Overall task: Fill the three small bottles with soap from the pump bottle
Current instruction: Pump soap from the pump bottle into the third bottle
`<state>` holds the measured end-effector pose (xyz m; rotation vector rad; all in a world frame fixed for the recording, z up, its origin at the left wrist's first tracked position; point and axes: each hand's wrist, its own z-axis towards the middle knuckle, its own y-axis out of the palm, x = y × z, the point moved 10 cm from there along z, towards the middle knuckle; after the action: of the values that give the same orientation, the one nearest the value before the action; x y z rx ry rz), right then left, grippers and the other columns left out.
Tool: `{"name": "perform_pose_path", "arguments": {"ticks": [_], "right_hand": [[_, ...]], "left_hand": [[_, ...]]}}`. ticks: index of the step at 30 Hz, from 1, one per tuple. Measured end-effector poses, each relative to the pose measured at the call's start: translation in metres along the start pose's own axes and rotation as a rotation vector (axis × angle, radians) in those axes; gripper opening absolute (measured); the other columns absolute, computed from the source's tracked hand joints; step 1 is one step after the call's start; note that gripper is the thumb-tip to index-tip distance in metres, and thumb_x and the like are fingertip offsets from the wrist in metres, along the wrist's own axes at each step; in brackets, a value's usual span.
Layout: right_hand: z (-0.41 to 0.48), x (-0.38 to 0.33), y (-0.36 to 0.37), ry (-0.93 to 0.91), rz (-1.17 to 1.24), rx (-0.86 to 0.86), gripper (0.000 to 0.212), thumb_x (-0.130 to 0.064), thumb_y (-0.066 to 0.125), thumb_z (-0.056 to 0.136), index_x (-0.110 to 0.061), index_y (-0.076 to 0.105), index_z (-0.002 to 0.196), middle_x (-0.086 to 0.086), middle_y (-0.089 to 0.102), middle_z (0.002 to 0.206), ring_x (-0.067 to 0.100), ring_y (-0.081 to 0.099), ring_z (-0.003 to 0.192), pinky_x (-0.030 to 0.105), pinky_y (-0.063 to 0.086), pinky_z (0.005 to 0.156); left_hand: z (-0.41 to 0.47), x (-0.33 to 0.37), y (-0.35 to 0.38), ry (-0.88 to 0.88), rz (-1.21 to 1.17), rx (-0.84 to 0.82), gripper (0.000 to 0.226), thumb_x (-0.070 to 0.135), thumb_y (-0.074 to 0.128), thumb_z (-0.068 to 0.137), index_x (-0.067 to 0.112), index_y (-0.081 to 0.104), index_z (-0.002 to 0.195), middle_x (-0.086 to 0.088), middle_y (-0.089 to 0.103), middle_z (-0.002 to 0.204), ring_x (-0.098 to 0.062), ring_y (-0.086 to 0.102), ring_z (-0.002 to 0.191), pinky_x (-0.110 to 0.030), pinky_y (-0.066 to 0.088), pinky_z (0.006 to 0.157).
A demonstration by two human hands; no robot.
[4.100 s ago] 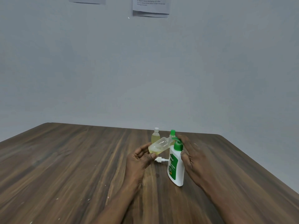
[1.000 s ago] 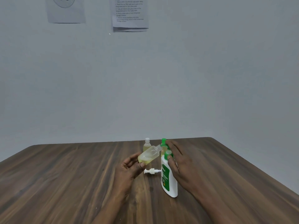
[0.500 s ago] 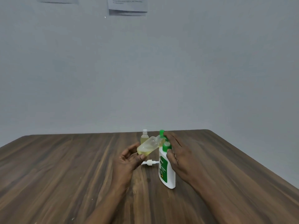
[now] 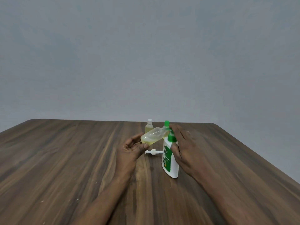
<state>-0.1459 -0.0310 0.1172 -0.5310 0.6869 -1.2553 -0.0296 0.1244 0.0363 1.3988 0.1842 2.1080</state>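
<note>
A white pump bottle [image 4: 169, 163] with a green label and green pump head stands on the wooden table [image 4: 65, 159]. My right hand [image 4: 186, 146] lies over the pump head with straight fingers, its thumb against the bottle's shoulder. In my left hand [image 4: 129, 150] I hold a small clear bottle [image 4: 152, 136], tilted, part full of yellow soap, with its open mouth at the pump nozzle. Behind it stands a small bottle with a white cap [image 4: 149, 127], filled with yellow soap. A green-capped small bottle [image 4: 166, 123] stands behind the pump head, mostly hidden.
A white spray cap [image 4: 152, 152] lies on its side on the table between my hands, just left of the pump bottle. The table's far edge runs close behind the bottles, with a plain grey wall beyond it.
My hands and the bottles keep the same pose. The view has tilted down a little, so the papers on the wall have left the frame.
</note>
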Motion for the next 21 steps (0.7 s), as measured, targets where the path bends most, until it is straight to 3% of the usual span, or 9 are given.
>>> {"name": "perform_pose_path", "arguments": {"ticks": [7, 21], "right_hand": [[0.0018, -0.0012, -0.0036, 0.018, 0.013, 0.011, 0.055, -0.024, 0.042, 0.087, -0.026, 0.031, 0.141, -0.01, 0.042, 0.139, 0.012, 0.047, 0.105, 0.029, 0.041, 0.092], [-0.0001, -0.0035, -0.0029, 0.002, 0.025, 0.016, 0.053, -0.02, 0.041, 0.086, -0.025, 0.035, 0.139, -0.009, 0.044, 0.135, 0.012, 0.047, 0.105, 0.032, 0.042, 0.093]], "left_hand": [[-0.0025, 0.0021, -0.001, 0.02, 0.018, 0.017, 0.048, 0.011, 0.082, 0.069, 0.011, 0.072, 0.116, -0.008, 0.078, 0.108, -0.024, 0.074, 0.103, -0.027, 0.061, 0.078], [-0.004, 0.007, -0.0022, 0.049, 0.027, 0.033, 0.043, -0.009, 0.077, 0.078, 0.006, 0.07, 0.117, -0.009, 0.078, 0.107, -0.023, 0.074, 0.104, -0.024, 0.059, 0.078]]}}
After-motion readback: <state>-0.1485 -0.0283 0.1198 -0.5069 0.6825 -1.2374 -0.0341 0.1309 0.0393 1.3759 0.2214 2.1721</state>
